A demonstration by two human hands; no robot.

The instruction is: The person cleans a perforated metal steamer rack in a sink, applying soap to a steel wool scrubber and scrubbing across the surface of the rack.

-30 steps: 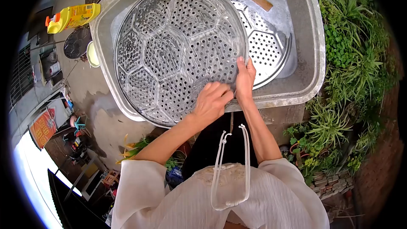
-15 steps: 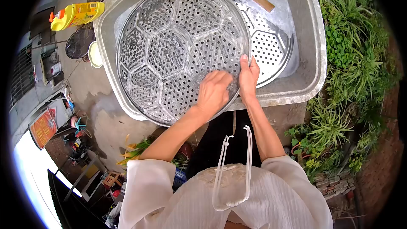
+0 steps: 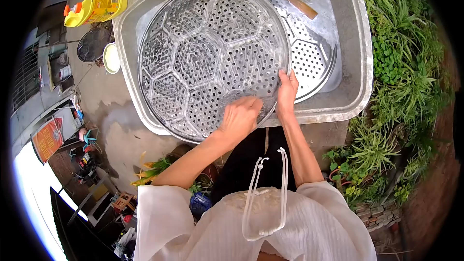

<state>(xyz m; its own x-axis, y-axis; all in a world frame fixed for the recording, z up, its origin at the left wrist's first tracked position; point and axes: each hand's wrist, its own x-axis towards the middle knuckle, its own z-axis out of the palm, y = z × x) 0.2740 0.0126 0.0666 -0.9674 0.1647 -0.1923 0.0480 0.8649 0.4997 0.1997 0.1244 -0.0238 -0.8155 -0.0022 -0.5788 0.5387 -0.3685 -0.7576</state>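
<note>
A large round perforated metal steamer tray point(image 3: 195, 58), streaked with suds, leans over the near left side of a grey tub. My right hand point(image 3: 287, 91) grips its right rim, thumb on the upper face. On the tray's lower part, my left hand point(image 3: 239, 120) presses down with curled fingers. Whatever lies under those fingers is hidden; a greyish patch shows beside them. Beneath, a second perforated tray point(image 3: 309, 63) lies in the tub, partly covered. A brush point(image 3: 297, 4) with blue bristles and a wooden handle rests at the tub's far side.
The grey tub point(image 3: 333, 112) stands before me on concrete. Left of it are a yellow jug point(image 3: 99, 10) with an orange cap, a pale bowl point(image 3: 111, 58) and a dark round mesh point(image 3: 92, 46). Green plants point(image 3: 396, 67) grow along the right side.
My left hand has slid slightly down and left over the tray. The right hand still holds the rim, a little lower in view. The whole scene has shifted slightly as the camera moved.
</note>
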